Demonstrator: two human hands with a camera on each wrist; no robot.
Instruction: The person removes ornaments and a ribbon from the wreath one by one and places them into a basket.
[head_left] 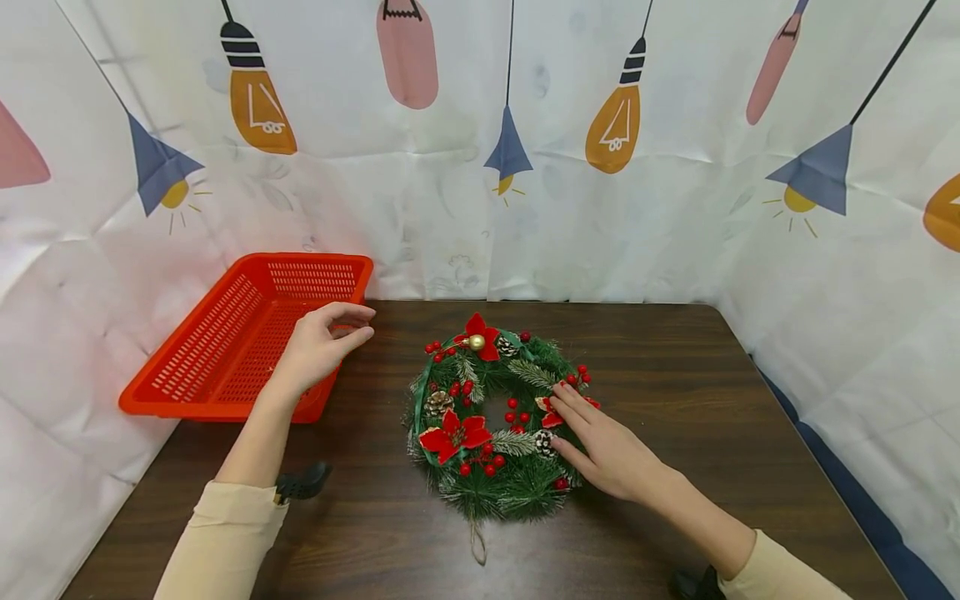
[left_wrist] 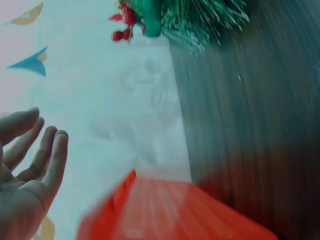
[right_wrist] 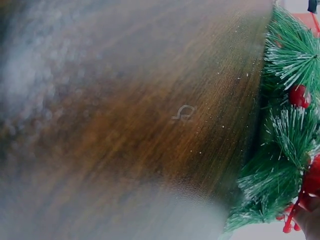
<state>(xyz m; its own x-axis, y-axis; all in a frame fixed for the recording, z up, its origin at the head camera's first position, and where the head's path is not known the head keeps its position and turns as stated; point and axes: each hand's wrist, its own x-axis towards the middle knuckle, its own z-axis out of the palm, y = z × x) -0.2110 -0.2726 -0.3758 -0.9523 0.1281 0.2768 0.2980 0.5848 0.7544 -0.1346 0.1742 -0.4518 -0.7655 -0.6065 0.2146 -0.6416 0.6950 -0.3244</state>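
A green Christmas wreath [head_left: 480, 493] with red poinsettias, berries and frosted pine cones lies on the brown table. On its right side rests my right hand [head_left: 606, 450], fingers extended over a red flower [head_left: 550, 414] and a pine cone. Only a bit of that hand [right_wrist: 310, 220] shows in the right wrist view, beside the wreath's red berries. My left hand [head_left: 318, 346] hovers by the right side of a red plastic basket [head_left: 318, 257], fingers loosely bent and nothing between them. In the left wrist view, this hand [left_wrist: 32, 172] shows apart from the basket.
The basket stands at the table's left back corner, and its floor shows through. A twine loop [head_left: 477, 543] sticks out from the wreath's near side. Behind the wooden table [head_left: 675, 375] hangs a white curtain [head_left: 450, 225] printed with lamps and bulbs.
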